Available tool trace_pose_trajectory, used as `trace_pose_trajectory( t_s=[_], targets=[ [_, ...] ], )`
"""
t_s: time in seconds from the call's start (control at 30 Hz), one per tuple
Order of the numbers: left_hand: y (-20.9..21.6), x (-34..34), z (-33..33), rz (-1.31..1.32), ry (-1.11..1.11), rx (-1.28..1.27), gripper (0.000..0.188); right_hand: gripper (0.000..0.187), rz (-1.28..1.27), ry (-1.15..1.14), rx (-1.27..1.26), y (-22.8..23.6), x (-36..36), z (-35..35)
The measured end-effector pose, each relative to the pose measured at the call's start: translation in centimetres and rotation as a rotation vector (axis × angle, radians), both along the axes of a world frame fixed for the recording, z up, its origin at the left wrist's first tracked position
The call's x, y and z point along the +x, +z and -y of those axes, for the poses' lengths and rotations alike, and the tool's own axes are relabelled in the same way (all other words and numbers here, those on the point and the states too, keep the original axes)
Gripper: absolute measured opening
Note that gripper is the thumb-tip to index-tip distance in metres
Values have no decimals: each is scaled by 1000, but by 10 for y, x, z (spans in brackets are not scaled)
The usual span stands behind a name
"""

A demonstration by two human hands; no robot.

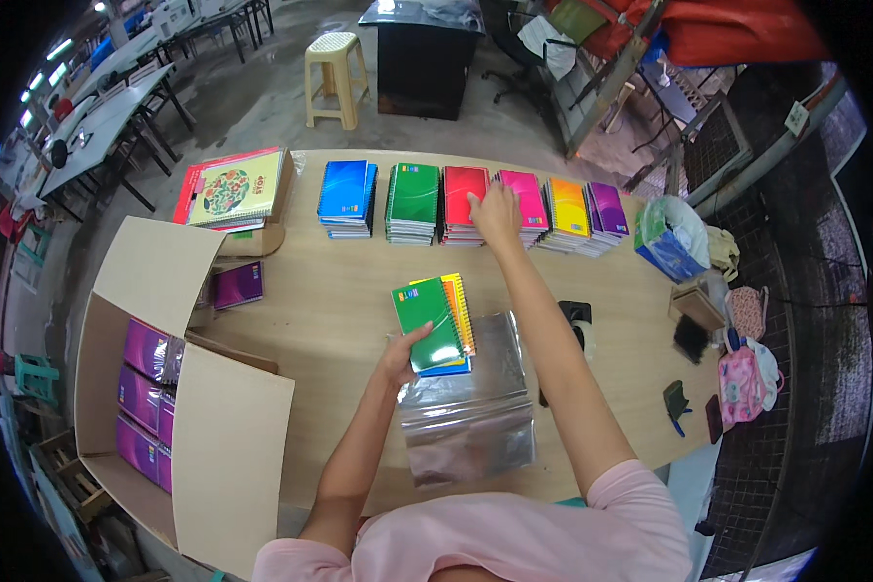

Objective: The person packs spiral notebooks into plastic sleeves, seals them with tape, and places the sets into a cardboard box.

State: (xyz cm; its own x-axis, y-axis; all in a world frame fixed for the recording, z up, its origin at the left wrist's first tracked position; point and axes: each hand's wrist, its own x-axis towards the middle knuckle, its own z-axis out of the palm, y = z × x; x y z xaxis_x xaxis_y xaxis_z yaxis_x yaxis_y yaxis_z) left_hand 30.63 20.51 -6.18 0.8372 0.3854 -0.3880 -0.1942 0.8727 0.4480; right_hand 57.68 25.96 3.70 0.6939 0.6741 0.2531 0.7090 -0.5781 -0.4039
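At the centre of the frame the left hand [401, 354] grips the lower edge of a small fanned set of spiral notebooks [435, 325], fingers closed on it, a green cover on top with yellow, orange and blue ones showing beneath; the set lies on the wooden table [330, 320], its lower part over a stack of clear plastic sleeves [468, 412] spread toward the lower middle. The right hand [495, 215] reaches to the upper middle, palm down with fingers spread, resting across the red notebook stack [463, 202] and the pink notebook stack [526, 199]; whether it has closed on a book I cannot tell. Those two belong to a row along the table's far edge: a blue stack [345, 194], a green stack [413, 199], then red and pink, an orange stack [567, 211] and a purple stack [607, 211]. At lower left an open cardboard box [136, 291] holds wrapped purple packs [144, 393]; a larger floral-covered notebook pile [231, 187] sits upper left.
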Motion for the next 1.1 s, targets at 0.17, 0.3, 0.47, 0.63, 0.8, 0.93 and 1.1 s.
trace_pose_trajectory(
  t_s=[0.17,0.3,0.47,0.63,0.8,0.93,1.1],
  targets=[
    [12,-13,-17,-113,170,95,42,41,270,370,-274,11,-26,-11],
    [13,-5,-19,-110,164,126,42,33,198,493,121,-37,2,18],
    [10,-11,-20,-73,218,155,42,35,12,330,418,12,-24,61],
    [1,2,-4,225,269,-146,50,35,363,617,460,25,-102,129],
    [10,3,0,191,246,-52,46,23,-76,688,210,21,-133,162],
    [11,5,4,112,221,29,41,34,-35,55,249,16,15,108],
    [26,7,5,22,214,103,42,58,245,284,-201,12,66,70]
  ],
)
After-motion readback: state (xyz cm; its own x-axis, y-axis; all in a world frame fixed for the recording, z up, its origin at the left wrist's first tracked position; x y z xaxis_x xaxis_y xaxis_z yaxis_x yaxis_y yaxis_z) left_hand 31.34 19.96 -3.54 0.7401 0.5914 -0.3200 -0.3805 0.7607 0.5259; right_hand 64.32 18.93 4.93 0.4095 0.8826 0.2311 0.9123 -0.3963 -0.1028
